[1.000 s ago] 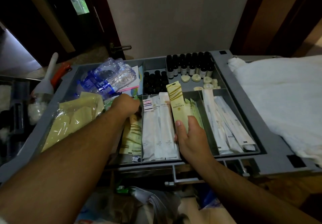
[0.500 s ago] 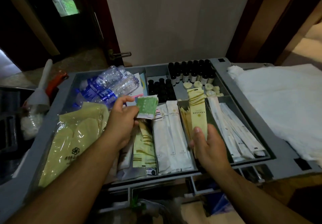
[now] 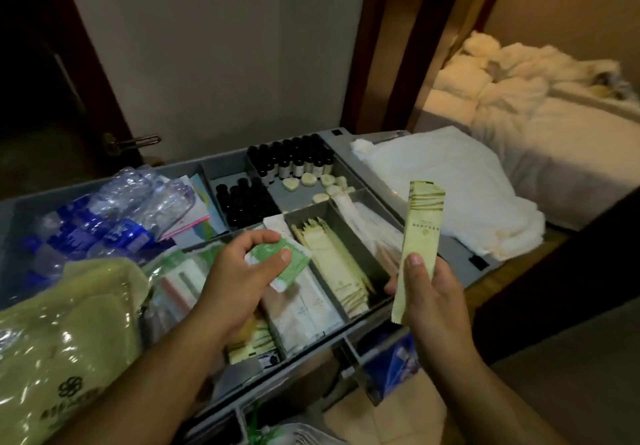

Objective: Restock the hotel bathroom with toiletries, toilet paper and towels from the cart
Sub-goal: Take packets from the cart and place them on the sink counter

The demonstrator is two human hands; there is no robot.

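I stand over the grey cart tray (image 3: 446,247), divided into compartments. My left hand (image 3: 239,271) pinches a small green-and-white sachet (image 3: 282,264) above the white packets (image 3: 304,306). My right hand (image 3: 429,292) holds a long pale-yellow packet (image 3: 417,237) upright over the tray's right edge. More yellow packets (image 3: 336,261) lie in the middle compartment. Small dark bottles (image 3: 294,160) and round soaps (image 3: 308,180) fill the rear compartments. White towels (image 3: 450,188) lie folded on the cart's right side.
Bottled water in plastic wrap (image 3: 114,212) and yellow bagged items (image 3: 62,334) fill the tray's left. A white wall (image 3: 214,64) stands behind the cart. An open doorway at right shows a bed with rumpled white bedding (image 3: 540,98). A door handle (image 3: 135,140) juts out at left.
My left hand came out of the compartment holding the green sachet. My right hand lifted the yellow packet up and to the right. My view swung right, revealing the bed.
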